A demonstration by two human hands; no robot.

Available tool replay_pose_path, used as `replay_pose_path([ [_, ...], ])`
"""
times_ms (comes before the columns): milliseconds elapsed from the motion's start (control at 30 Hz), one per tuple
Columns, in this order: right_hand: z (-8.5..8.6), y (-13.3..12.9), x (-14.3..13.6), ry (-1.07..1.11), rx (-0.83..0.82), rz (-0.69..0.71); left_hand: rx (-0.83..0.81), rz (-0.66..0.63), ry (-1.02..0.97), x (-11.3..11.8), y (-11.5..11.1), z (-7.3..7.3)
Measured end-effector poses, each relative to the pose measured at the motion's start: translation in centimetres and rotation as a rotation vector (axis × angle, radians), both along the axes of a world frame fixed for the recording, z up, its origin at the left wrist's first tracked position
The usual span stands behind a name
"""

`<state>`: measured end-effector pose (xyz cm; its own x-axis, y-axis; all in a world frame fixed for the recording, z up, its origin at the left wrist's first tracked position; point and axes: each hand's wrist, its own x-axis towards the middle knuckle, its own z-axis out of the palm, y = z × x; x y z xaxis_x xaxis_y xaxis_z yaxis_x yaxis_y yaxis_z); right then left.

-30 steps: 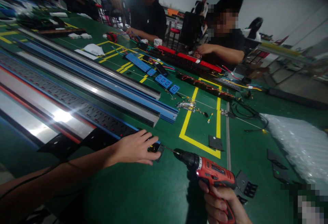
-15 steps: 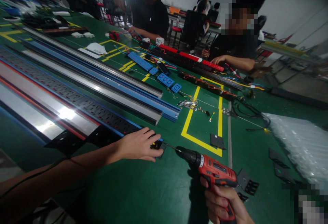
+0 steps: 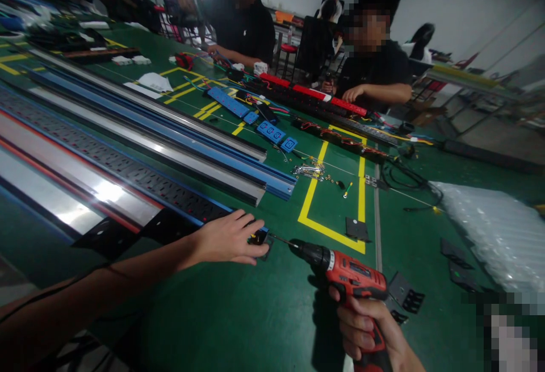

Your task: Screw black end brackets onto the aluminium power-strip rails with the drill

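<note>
My left hand [image 3: 230,237] curls over the near end of a long black power strip with blue edges [image 3: 170,193], thumb on the near side and fingers across the top. A dark end piece [image 3: 267,248] shows beside the fingertips, partly covered by them. In my right hand [image 3: 361,326] is a red and black cordless drill [image 3: 357,275], its grip wrapped by my fingers. The drill's long thin bit [image 3: 283,241] points left at the strip's end. Whether its tip touches a screw there is too small to tell.
Blue and silver metal channels [image 3: 238,170] lie behind the strip. Small screws [image 3: 310,171] are heaped near the yellow tape; dark brackets [image 3: 402,292] lie beyond the drill. Bubble wrap [image 3: 485,230] covers the right side. Two co-workers [image 3: 374,71] sit across the green table.
The whole view has shifted slightly. My hands and the drill keep about the same places at the strip's end. The co-worker at the right has leaned to the left.
</note>
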<state>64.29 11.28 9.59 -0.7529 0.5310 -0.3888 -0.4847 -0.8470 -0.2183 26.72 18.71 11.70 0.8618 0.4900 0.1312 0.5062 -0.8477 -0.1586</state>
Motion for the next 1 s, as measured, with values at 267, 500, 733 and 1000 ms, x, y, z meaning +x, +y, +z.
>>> replay_pose_path([
  [267, 0.21, 0.22, 0.02, 0.011, 0.0, 0.011, 0.015, 0.005, 0.013, 0.14, 0.05, 0.1],
  [500, 0.35, 0.15, -0.16, -0.023, -0.004, 0.008, 0.011, 0.001, -0.028, 0.15, 0.03, 0.25],
  [733, 0.87, 0.12, -0.39, -0.082, -0.003, 0.015, 0.006, -0.005, -0.041, 0.1, 0.07, 0.2],
  [1000, 0.78, 0.34, -0.12, -0.099, -0.018, 0.015, -0.014, -0.002, -0.038, 0.11, 0.07, 0.31],
])
